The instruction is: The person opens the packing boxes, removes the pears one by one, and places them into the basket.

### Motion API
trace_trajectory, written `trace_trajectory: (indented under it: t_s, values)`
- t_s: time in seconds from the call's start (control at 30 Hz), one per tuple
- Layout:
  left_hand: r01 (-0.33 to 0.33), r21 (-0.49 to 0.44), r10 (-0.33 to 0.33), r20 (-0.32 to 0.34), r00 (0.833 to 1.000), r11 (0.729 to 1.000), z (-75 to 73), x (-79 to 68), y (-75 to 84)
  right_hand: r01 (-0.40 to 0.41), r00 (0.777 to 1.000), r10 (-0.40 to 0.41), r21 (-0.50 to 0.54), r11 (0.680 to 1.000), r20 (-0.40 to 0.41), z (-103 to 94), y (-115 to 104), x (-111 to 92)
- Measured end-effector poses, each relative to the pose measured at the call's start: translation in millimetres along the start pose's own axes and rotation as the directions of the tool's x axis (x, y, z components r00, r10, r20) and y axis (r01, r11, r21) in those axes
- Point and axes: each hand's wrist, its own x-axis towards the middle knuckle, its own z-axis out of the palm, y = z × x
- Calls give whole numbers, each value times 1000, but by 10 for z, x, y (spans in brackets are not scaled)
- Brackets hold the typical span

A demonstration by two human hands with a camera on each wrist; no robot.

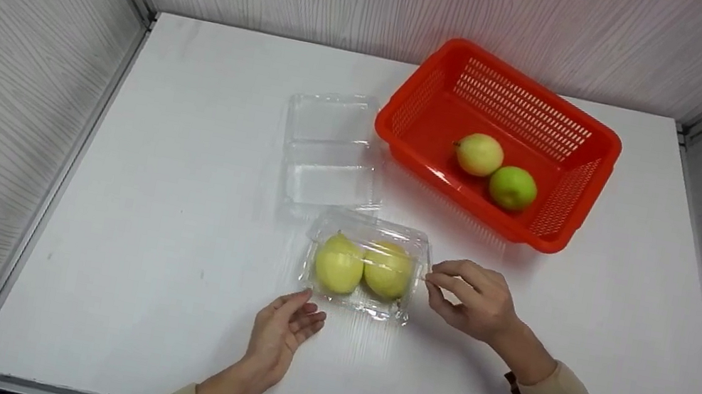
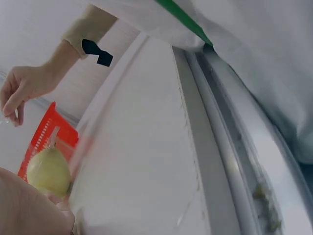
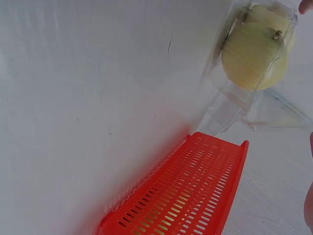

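Note:
Two yellow pears (image 1: 339,264) sit side by side in a clear plastic clamshell box (image 1: 419,241), and clear plastic lies over them. My right hand (image 1: 474,299) is at the box's right side, thumb and fingertips pinching its clear edge. In the left wrist view, a bit of clear plastic shows at the right hand's (image 2: 29,88) fingertips. By the front left corner is my left hand (image 1: 280,332), fingers loosely bent and holding nothing; its index fingertip is at or very near the box. The right wrist view shows the pears (image 3: 254,56) through the box wall.
Behind the box lies a second clear clamshell (image 1: 330,153), spread open on the white table (image 1: 178,195). A red plastic basket (image 1: 430,77) stands at the back right, holding a pale yellow pear (image 1: 480,155) and a green fruit (image 1: 513,188). Pale wood-grain panels surround the table's back and sides.

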Motion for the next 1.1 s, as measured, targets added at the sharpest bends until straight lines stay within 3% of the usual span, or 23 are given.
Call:
trace_trajectory:
  t_s: [0.17,0.33,0.43,0.6,0.87,1.1]
  values:
    - [-24,71,29,-63,998,997,-114,110,217,-54,998,55,31,998,-33,-6,31,15]
    - [-56,190,71,-70,995,980,-157,289,439,-106,991,110,52,993,-73,9,61,44]
    - [-64,238,81,-61,995,969,-158,403,559,-138,986,143,65,988,-88,19,76,69]
    - [-57,305,57,9,998,951,-124,562,710,-189,974,200,101,977,-109,21,115,94]
    - [-82,381,59,71,996,921,-45,714,737,-206,963,227,144,968,-147,49,169,117]
    - [-131,403,95,108,990,906,-31,740,708,-224,956,246,144,964,-163,75,188,131]
